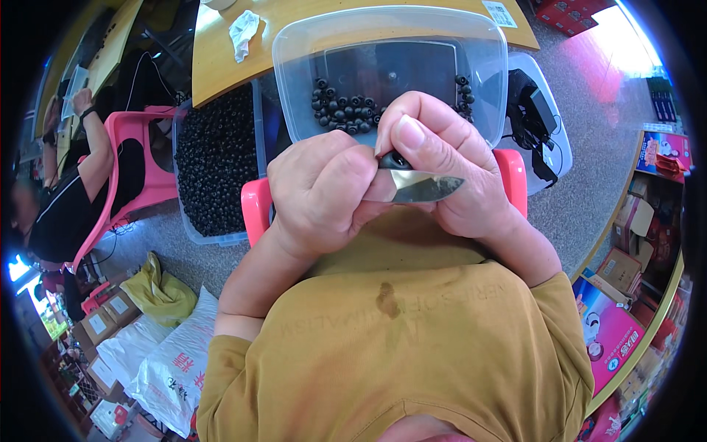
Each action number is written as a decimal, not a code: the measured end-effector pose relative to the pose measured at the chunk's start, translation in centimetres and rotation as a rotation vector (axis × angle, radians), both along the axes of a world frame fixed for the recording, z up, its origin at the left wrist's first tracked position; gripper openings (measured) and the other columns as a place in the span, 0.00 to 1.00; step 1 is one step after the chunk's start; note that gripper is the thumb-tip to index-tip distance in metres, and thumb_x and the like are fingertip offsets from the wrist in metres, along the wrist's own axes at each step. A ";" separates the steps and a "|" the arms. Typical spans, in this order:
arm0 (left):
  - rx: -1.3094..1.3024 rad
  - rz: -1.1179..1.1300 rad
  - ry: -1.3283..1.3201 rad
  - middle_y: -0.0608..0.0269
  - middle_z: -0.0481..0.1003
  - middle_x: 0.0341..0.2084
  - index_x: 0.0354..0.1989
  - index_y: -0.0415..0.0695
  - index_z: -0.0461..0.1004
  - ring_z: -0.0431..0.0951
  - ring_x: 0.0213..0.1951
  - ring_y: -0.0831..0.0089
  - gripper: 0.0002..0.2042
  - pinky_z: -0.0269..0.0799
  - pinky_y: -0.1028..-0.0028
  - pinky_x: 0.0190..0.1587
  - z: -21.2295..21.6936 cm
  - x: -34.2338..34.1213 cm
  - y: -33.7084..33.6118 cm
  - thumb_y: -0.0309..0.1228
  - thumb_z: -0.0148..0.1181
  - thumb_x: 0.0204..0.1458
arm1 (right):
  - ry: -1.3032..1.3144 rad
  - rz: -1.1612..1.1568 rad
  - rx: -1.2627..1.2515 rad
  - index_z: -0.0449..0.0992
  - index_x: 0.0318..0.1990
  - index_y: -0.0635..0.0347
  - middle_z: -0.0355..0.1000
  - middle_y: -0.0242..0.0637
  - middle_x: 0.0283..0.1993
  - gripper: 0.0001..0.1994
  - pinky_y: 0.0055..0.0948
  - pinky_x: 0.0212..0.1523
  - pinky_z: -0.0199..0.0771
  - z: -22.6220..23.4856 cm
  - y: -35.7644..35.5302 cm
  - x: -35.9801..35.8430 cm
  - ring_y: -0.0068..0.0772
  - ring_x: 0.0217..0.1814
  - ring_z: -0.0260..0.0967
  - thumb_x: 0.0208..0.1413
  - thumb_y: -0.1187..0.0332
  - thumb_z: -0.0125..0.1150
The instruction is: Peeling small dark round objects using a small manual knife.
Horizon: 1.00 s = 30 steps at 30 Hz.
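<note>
In front of my chest my left hand (324, 188) is closed in a fist round a knife (427, 188). Its handle is hidden in the fist, and the short metal blade points right, across the front of my right hand. My right hand (453, 166) pinches a small, round, shiny black piece (395, 160) between thumb and forefinger, just above the blade. The left fingers lie close against that piece. Beyond my hands, a clear plastic bin (390, 20) holds several similar black round pieces (346, 112); my hands cover part of them.
To the left stands a tub (221, 162) full of black round pieces. A wooden table (294, 22) bears a crumpled tissue (243, 33). A white bin with black cables (534, 118) is at right. Another person (88, 162) sits on a pink chair (151, 166); white sacks (173, 368) lie lower left.
</note>
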State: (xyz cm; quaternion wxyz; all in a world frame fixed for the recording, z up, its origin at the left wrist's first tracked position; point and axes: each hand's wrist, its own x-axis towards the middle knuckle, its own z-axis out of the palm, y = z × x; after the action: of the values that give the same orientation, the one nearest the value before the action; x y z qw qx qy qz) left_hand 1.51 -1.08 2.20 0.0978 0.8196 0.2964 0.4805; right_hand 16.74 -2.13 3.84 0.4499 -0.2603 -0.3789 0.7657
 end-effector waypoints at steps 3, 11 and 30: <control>0.069 0.007 -0.010 0.66 0.61 0.10 0.17 0.42 0.63 0.62 0.11 0.70 0.10 0.56 0.74 0.12 0.0 0.1 0.1 0.22 0.60 0.28 | 0.006 0.067 -0.066 0.66 0.33 0.60 0.63 0.25 0.29 0.11 0.11 0.27 0.57 0.9 0.2 0.7 0.10 0.27 0.58 0.57 0.61 0.49; 0.081 0.034 0.043 0.57 0.67 0.14 0.25 0.37 0.67 0.67 0.14 0.66 0.10 0.62 0.73 0.15 0.0 -0.2 0.0 0.32 0.57 0.47 | 0.018 0.001 -0.007 0.66 0.34 0.59 0.65 0.27 0.32 0.08 0.14 0.35 0.61 0.3 -0.2 0.5 0.14 0.33 0.61 0.55 0.64 0.52; 0.060 0.003 0.037 0.64 0.61 0.10 0.18 0.41 0.65 0.63 0.11 0.69 0.08 0.56 0.73 0.12 0.4 -0.1 0.0 0.24 0.60 0.33 | 0.105 0.028 -0.045 0.66 0.34 0.60 0.65 0.28 0.32 0.08 0.15 0.34 0.61 0.0 0.1 0.5 0.14 0.32 0.61 0.55 0.64 0.51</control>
State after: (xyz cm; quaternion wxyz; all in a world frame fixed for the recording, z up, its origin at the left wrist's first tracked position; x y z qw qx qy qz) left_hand 1.42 -1.10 2.59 0.0668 0.8305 0.2849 0.4740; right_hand 17.27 -2.01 3.84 0.4524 -0.2247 -0.3412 0.7927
